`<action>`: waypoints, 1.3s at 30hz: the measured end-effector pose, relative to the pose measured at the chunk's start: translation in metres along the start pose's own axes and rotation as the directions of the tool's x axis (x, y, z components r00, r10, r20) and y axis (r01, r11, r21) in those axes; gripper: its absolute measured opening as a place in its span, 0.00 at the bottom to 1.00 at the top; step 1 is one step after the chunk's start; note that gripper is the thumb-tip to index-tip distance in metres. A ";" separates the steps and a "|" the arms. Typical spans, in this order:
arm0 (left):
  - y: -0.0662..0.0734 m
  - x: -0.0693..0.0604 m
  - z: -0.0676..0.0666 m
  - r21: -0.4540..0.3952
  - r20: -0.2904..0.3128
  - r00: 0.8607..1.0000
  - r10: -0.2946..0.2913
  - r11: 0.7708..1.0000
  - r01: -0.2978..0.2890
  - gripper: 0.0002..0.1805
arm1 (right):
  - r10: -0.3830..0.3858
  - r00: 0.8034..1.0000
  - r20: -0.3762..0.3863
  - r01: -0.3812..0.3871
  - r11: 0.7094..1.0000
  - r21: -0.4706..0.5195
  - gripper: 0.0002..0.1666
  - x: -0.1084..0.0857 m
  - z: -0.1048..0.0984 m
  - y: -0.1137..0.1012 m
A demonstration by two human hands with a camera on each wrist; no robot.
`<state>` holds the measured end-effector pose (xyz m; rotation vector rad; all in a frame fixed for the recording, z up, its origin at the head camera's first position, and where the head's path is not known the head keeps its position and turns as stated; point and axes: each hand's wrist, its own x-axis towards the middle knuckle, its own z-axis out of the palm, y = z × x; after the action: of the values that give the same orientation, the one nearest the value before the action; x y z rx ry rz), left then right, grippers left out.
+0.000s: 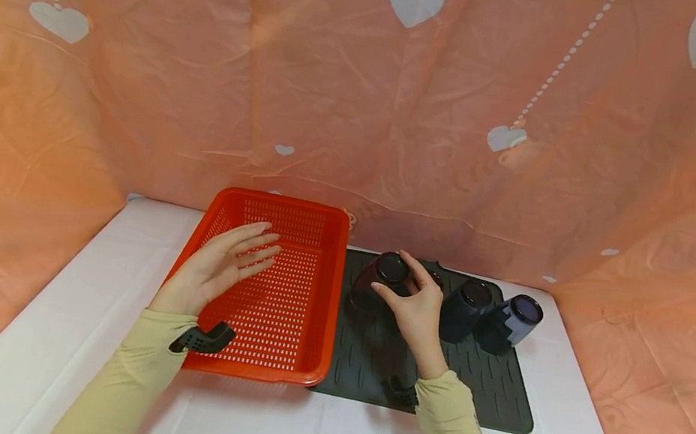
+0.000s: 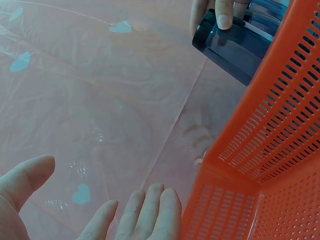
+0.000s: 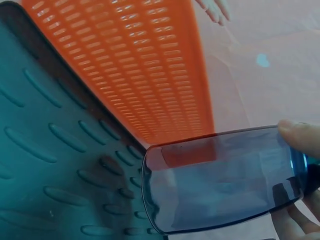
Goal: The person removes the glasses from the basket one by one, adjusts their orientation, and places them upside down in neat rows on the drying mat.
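My right hand [image 1: 420, 313] pinches a dark tinted drinking glass [image 1: 371, 285] near its base, thumb on one side and fingers on the other. The glass is upside down above the left part of a dark ribbed drying mat [image 1: 364, 371]. In the right wrist view its wide rim is close to the mat; whether they touch I cannot tell. My left hand [image 1: 213, 268] is held over the red perforated basket [image 1: 337, 306], its fingers extended and holding nothing. No glass shows in the visible part of the basket.
More dark glasses stand upside down on the mat's right side, including a middle one [image 1: 463, 319] and a right one [image 1: 504, 329]. Another is mostly hidden behind my right hand. An orange curtain with hearts [image 1: 340, 94] rises behind the white table [image 1: 260, 423].
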<state>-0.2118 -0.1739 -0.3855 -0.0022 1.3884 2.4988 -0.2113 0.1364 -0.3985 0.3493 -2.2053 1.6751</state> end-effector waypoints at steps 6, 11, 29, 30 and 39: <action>0.002 0.000 0.000 -0.024 -0.008 1.000 -0.002 1.000 0.002 0.25 | -0.009 1.000 0.002 0.009 1.000 -0.018 0.40 -0.001 0.004 0.004; 0.001 -0.001 -0.001 -0.020 -0.014 1.000 -0.003 1.000 0.002 0.24 | -0.018 1.000 -0.006 0.017 0.999 -0.042 0.40 -0.002 0.007 0.007; 0.000 -0.001 -0.003 -0.006 -0.013 1.000 0.010 1.000 -0.010 0.14 | -0.014 0.999 -0.048 0.010 0.997 -0.081 0.41 0.001 0.020 0.056; 0.000 -0.001 -0.003 -0.009 -0.013 1.000 0.009 1.000 -0.009 0.16 | -0.015 0.999 -0.047 0.011 0.996 -0.085 0.41 0.001 0.020 0.056; -0.001 -0.001 -0.003 -0.021 -0.015 1.000 0.004 1.000 -0.005 0.11 | -0.014 0.999 -0.050 0.010 0.997 -0.073 0.42 0.000 0.023 0.059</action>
<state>-0.2111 -0.1758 -0.3873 -0.0224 1.3697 2.5219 -0.2378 0.1298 -0.4555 0.2976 -2.2162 1.5758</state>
